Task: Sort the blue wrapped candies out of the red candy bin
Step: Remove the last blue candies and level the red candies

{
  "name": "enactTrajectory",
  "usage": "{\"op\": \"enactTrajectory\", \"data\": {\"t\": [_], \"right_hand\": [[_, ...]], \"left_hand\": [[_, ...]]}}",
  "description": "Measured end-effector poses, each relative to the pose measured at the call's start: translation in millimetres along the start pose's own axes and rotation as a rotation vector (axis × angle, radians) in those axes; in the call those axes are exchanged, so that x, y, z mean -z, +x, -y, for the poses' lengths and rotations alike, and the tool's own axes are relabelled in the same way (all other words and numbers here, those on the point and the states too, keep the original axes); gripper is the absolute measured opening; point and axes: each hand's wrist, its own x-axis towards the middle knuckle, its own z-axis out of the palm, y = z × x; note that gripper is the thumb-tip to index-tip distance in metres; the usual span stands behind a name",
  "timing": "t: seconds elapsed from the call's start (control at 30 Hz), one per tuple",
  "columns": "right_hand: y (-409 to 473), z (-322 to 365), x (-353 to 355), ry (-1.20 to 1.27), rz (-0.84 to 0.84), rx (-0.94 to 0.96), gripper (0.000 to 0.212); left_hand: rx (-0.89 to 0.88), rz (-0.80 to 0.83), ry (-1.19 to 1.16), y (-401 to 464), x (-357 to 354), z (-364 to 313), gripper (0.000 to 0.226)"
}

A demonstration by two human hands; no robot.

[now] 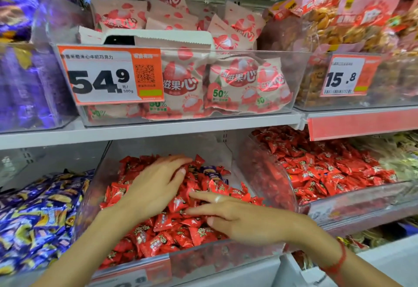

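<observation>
The clear plastic bin of red wrapped candies sits on the lower shelf, and everything here is placed against it. Both hands are inside it, resting on the heap. The left hand lies palm down near the bin's middle, fingers straight and close together, reaching toward the back. The right hand lies flat nearer the front wall, fingers spread, holding nothing; a pale ring shows on one finger.

The small blue-and-purple foil-wrapped candies lie toward the back of the bin, right of centre, a little cluster half sunk among the red ones. They sit just beyond the left hand's fingertips and well past the right hand's fingertips, touching neither; how many there are is hard to tell through the blur.

Such pieces are likely light and hard inside, with slick, crinkly foil that slides off a flat push. A pinch on the body or on a twisted wrapper end should serve best. Neighbouring red candies will shift and may bury them.

Left of this bin stands a clear bin of blue wrapped candies.
</observation>
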Motion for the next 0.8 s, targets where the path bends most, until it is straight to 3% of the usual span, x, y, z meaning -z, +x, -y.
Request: {"op": "enactTrajectory", "data": {"t": [0.1, 0.17, 0.23, 0.37, 0.5, 0.67, 0.8], "right_hand": [[-19, -7, 18, 0.06, -0.078, -0.091, 0.036], [-27, -12, 31, 0.096, -0.107, -0.171, 0.036], [-28, -17, 37, 0.113, -0.159, -0.233, 0.038], [-19, -17, 32, 0.081, -0.213, -0.314, 0.04], [-2, -4, 34, -0.072, -0.264, -0.238, 0.035], [30, -7, 28, -0.306, -0.094, -0.266, 0.042], [27, -10, 29, -0.316, -0.061, -0.291, 0.037]], "left_hand": [[-0.055, 0.279, 0.173, 5, -9, 5, 0.048], [-0.052, 0.413, 0.206, -1, -13, 12, 0.071], [-0.023, 0.417, 0.154, -9, -10, 19, 0.083], [-0.001, 0.39, 0.099, -13, 3, 19, 0.046], [0.0, 0.407, 0.076, -14, 12, 18, 0.033], [-0.042, 0.341, 0.156, -13, 9, 7, 0.042], [-0.084, 0.435, 0.167, -19, 4, -1, 0.038]]}}
